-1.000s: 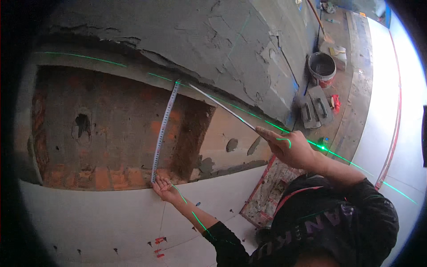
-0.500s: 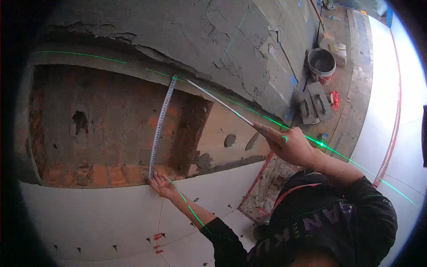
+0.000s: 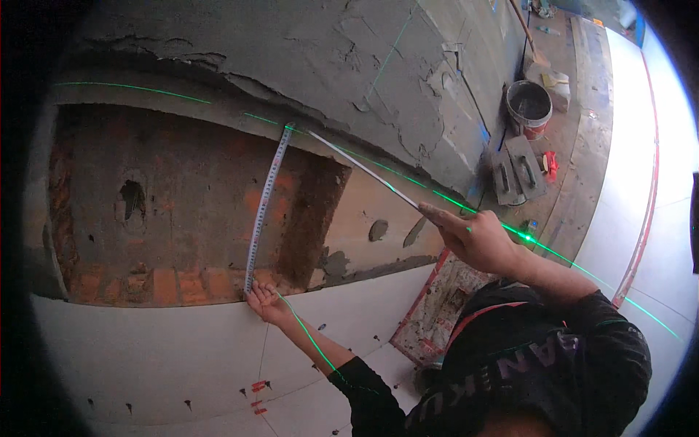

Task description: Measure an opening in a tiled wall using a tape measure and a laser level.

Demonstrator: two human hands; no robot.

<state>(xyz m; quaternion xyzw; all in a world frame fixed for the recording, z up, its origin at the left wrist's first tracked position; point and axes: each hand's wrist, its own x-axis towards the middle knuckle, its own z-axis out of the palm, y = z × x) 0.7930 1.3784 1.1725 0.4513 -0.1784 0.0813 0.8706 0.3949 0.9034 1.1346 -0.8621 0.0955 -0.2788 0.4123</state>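
Head view, one tape measure [image 3: 263, 204], left hand [image 3: 266, 302] pinching its end, right hand [image 3: 473, 237] gripping its blade, two trowels [image 3: 515, 175]

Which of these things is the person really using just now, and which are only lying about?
In use: tape measure, held by left hand and right hand against the brick recess.

Lying about: bucket, two trowels, red tile spacers.

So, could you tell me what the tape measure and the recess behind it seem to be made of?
The tape measure looks like thin, pale flexible metal: it bends sharply at the top edge. The recess seems to be bare red brick, with matt, rough courses along its bottom.
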